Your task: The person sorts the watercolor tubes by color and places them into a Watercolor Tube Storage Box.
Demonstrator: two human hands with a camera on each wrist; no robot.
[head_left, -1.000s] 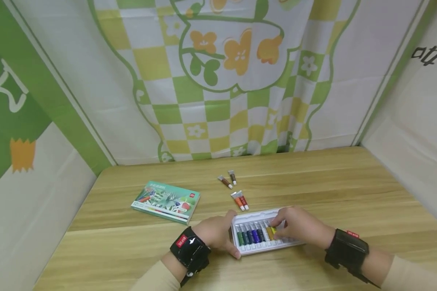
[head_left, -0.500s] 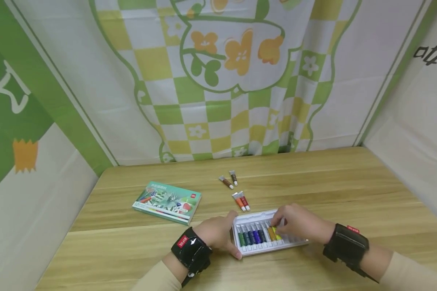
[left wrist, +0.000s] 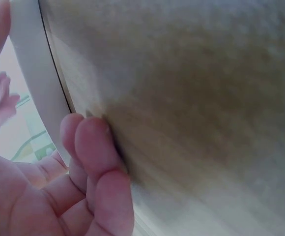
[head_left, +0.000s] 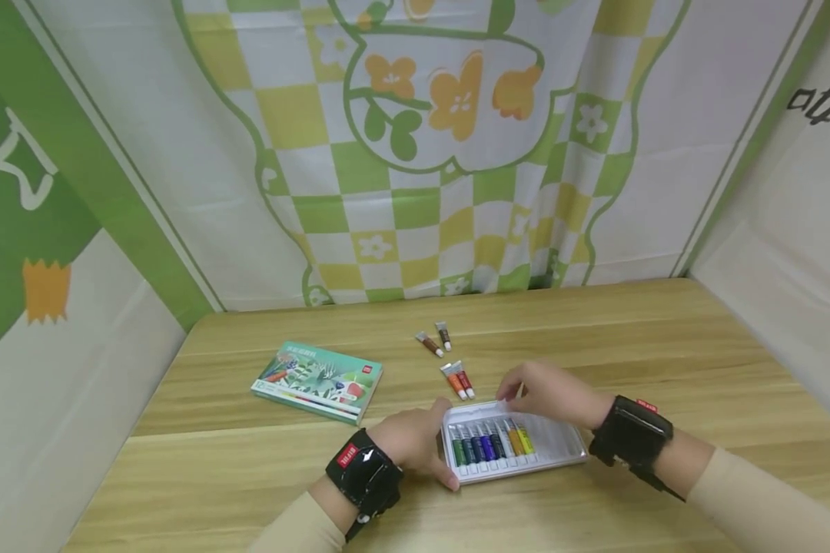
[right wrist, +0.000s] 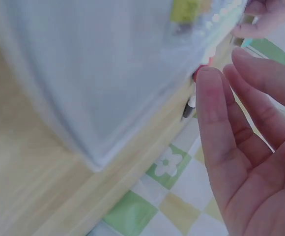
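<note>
From the head view, the left hand (head_left: 408,445) rests against the left end of the white plastic paint tray (head_left: 560,445), fingers loosely curled along its edge, while the right hand (head_left: 542,393) hovers empty just past the tray's far rim, fingers relaxed and pointing toward the two loose orange and red paint tubes (head_left: 456,381) lying side by side on the light wooden table (head_left: 664,361). The tray's left slots hold tubes from green through blue to yellow; its right slots are bare. Two brown paint tubes (head_left: 436,340) lie farther back, and a teal illustrated paint box (head_left: 317,382) sits well to the left. To do this reach well, I judge the left hand should keep the tray pinned so it cannot slide, and the right should take one tube at a time by its body. In the left wrist view, blurred fingers (left wrist: 96,162) lie on the table against the tray's pale edge (left wrist: 34,73). In the right wrist view, the open palm and straight fingers (right wrist: 216,123) hold nothing, the tray's corner (right wrist: 98,98) close beside them.
</note>
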